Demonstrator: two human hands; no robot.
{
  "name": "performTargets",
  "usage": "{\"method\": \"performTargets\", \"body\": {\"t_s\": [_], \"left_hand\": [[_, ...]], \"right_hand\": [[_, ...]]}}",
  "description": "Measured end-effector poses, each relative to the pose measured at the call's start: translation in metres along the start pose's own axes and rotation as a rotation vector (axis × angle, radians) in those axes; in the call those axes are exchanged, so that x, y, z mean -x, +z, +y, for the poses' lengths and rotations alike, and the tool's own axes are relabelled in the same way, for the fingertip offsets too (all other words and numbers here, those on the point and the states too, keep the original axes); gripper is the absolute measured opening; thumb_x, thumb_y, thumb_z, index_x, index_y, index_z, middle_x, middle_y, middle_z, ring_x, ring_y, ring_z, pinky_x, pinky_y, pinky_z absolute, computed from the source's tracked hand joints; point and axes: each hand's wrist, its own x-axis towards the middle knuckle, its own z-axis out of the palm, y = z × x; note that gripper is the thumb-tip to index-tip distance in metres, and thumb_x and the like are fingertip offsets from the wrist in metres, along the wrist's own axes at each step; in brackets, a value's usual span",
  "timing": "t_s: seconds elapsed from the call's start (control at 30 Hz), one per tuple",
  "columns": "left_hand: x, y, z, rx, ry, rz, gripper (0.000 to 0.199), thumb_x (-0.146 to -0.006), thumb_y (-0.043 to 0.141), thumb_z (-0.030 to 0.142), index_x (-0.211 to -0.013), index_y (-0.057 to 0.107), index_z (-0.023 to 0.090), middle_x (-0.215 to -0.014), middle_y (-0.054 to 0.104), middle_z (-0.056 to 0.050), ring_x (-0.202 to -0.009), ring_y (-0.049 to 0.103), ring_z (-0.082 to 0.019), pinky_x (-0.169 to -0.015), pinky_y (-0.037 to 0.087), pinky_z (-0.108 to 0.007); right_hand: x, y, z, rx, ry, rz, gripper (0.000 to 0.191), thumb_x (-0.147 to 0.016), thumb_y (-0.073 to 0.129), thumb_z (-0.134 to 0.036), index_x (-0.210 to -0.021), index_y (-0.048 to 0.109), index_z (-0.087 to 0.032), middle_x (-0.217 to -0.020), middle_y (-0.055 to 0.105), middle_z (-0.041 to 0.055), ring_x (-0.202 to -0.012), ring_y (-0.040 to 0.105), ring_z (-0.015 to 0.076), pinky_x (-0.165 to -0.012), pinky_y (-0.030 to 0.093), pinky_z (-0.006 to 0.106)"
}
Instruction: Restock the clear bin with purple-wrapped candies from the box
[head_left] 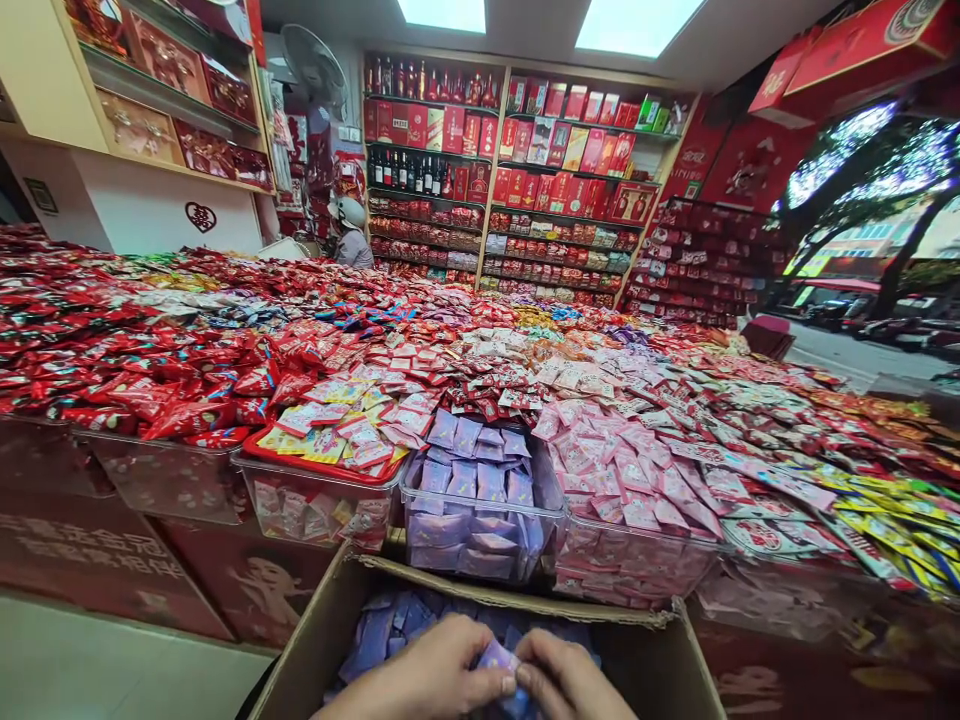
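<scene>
My left hand (442,665) and my right hand (566,672) meet over an open cardboard box (630,620) at the bottom centre. Between their fingertips is a small purple packet (496,656), which both hands pinch. More purple packets (397,625) lie loose inside the box. Just beyond the box's far edge stands a clear plastic bin (484,507) with purple packets stacked in rows. The lower parts of both hands run out of the frame.
Bins of pink packets (637,480), yellow-and-white packets (337,425) and red packets (195,410) flank the purple bin. Mixed packets cover the long display behind. A person in a helmet (350,232) is at the back, before shelves (495,170) of bottles and boxes.
</scene>
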Motion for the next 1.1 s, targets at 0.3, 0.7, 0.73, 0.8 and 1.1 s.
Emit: {"method": "performTargets", "body": {"t_s": [0.3,0.7,0.73,0.8,1.1], "left_hand": [[-0.003,-0.002,0.028,0.739,0.048,-0.015,0.045,-0.077,0.040,0.053,-0.075,0.056,0.011,-0.061,0.055,-0.001,-0.050,0.053,-0.013,-0.042,0.032,-0.018],[-0.004,-0.006,0.030,0.781,0.021,-0.043,0.048,-0.077,0.039,0.054,-0.080,0.056,0.010,-0.062,0.060,-0.002,-0.044,0.053,-0.009,-0.037,0.026,-0.016],[-0.004,-0.005,0.030,0.787,0.017,-0.037,0.047,-0.076,0.040,0.054,-0.079,0.056,0.010,-0.062,0.060,-0.002,-0.043,0.053,-0.009,-0.037,0.026,-0.016],[-0.005,-0.005,0.029,0.818,-0.014,-0.019,0.047,-0.075,0.041,0.056,-0.079,0.054,0.011,-0.061,0.060,-0.002,-0.041,0.053,-0.008,-0.036,0.026,-0.016],[-0.001,-0.010,0.037,0.986,-0.103,0.108,0.039,-0.065,0.060,0.043,-0.089,0.050,0.014,-0.064,0.055,0.002,-0.051,0.051,-0.009,-0.048,0.035,-0.019]], "right_hand": [[0.010,-0.009,-0.023,-0.551,0.063,0.346,0.029,-0.073,0.052,-0.043,-0.066,0.052,-0.015,-0.058,0.045,-0.0027,-0.054,0.037,0.0087,-0.050,0.031,0.020],[0.009,-0.006,-0.021,-0.905,0.077,0.297,0.023,-0.067,0.063,-0.034,-0.068,0.049,-0.016,-0.055,0.052,-0.0036,-0.048,0.047,0.0078,-0.048,0.037,0.020],[0.009,-0.006,-0.019,-0.864,0.063,0.308,0.022,-0.068,0.062,-0.034,-0.069,0.050,-0.016,-0.056,0.053,-0.0029,-0.049,0.047,0.0085,-0.049,0.038,0.021],[0.011,-0.006,-0.017,-0.721,0.034,0.363,0.018,-0.072,0.058,-0.032,-0.071,0.052,-0.016,-0.059,0.054,-0.0010,-0.052,0.049,0.0101,-0.050,0.040,0.022],[0.018,-0.004,-0.015,0.114,-0.583,0.635,0.030,-0.074,0.046,-0.010,-0.098,0.058,-0.025,-0.088,0.059,0.0078,-0.081,0.055,0.0184,-0.066,0.048,0.031]]}}
